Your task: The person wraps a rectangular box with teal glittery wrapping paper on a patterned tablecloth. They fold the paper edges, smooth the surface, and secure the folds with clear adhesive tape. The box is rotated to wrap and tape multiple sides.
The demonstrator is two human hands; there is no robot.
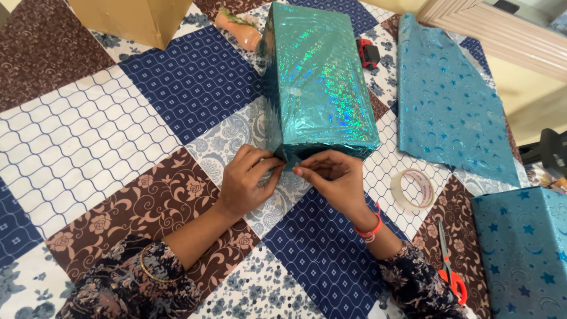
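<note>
A box wrapped in shiny teal holographic paper lies on a patchwork cloth. My left hand and my right hand meet at the box's near end. Both pinch the folded wrapping flap at the near bottom edge, fingertips almost touching. The flap itself is mostly hidden by my fingers.
A roll of clear tape lies right of my right hand, with orange-handled scissors nearer me. A loose blue starred sheet and a blue wrapped box sit at the right. A cardboard box, a small peach figure and a red-black tool lie at the back.
</note>
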